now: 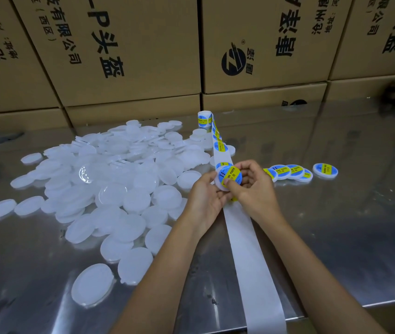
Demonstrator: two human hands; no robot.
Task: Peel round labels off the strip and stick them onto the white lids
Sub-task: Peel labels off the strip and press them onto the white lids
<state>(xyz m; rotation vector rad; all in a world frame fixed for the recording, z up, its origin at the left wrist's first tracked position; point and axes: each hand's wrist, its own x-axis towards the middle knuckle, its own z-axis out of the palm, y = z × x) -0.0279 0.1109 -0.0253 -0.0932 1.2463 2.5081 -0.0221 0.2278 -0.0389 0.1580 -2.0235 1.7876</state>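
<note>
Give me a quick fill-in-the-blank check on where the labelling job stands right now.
1. The lid held in both hands carries a blue and ____ label.
2. The pile of unlabelled lids lies to the person's ____.
3. The finished labelled lids sit to the person's ____.
4. The worktable is shiny ____.

Answers: yellow; left; right; metal

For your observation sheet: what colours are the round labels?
Blue with a yellow band across the label, clearest in the head view.

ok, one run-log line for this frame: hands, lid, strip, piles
left hand: holds lid | right hand: thumb pressing label | strip: under hands | unlabelled pile: left | labelled lids: right
</note>
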